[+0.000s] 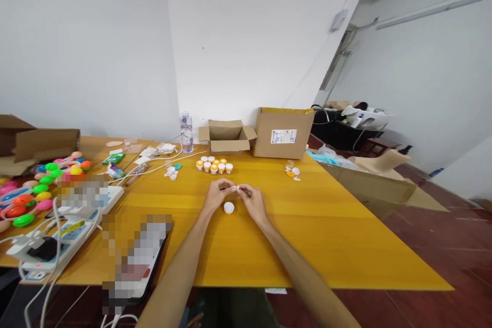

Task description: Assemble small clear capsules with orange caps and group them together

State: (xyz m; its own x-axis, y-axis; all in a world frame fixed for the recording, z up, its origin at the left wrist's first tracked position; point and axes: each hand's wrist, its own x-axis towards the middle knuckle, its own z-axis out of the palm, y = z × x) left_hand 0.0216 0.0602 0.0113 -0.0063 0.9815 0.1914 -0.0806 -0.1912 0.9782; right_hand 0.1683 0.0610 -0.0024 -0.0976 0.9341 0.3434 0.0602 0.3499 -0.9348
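Over the middle of the table, my left hand (220, 194) and my right hand (250, 201) meet at the fingertips. Both pinch one small white piece (235, 188), too small for me to name. Just below them on the tabletop stands a round white-topped container (229, 208), touched by neither hand. Beyond my hands, several small containers with white tops and orange parts (214, 165) stand grouped together. Small white and teal plastic pieces (173, 171) lie to the left of that group. Orange and white pieces (292, 171) lie to its right.
An open cardboard box (226, 144), a closed carton (284, 136) and a water bottle (186, 132) stand along the wall. At left are a power strip (82, 233) with cables, colourful plastic balls (40, 188) and a blurred-out device (140, 261). A large carton (357, 184) is beyond the right edge.
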